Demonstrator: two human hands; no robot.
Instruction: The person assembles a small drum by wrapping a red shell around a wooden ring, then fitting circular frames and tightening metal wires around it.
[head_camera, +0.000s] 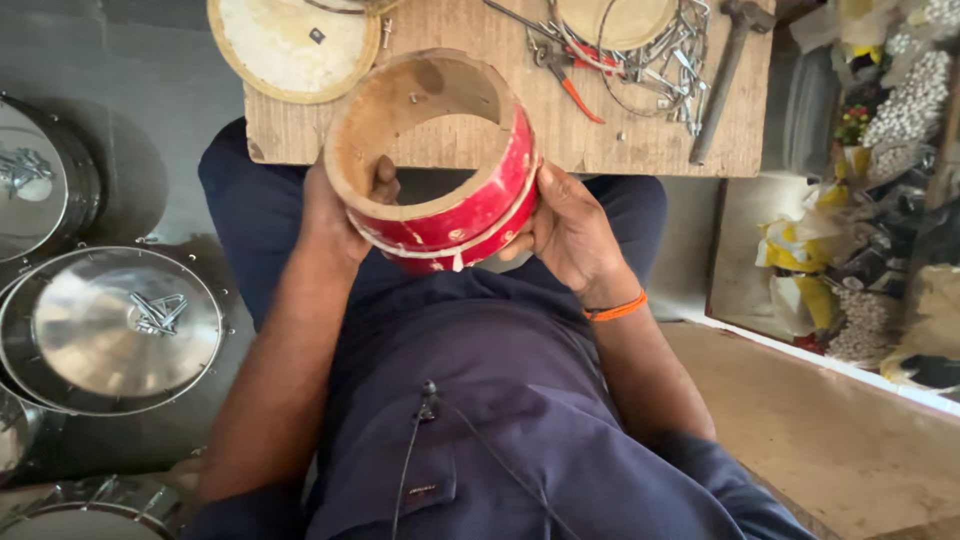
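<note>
A red-painted wooden drum shell (470, 200), open at both ends with a bare wood inside, is held above my lap at the front edge of a low wooden board (640, 140). My left hand (335, 215) grips its left rim, thumb inside the shell. My right hand (570, 230) clasps its right outer wall, with an orange band on the wrist. The shell is tilted so its opening faces up towards me.
On the board lie a round drum skin (290, 45), pliers with orange handles (565, 75), a hammer (725, 70), metal hooks and a hoop (650, 45). Shiny metal drum shells (110, 330) with bolts stand on the floor at left. Bags of beads and packets (880, 190) crowd the right.
</note>
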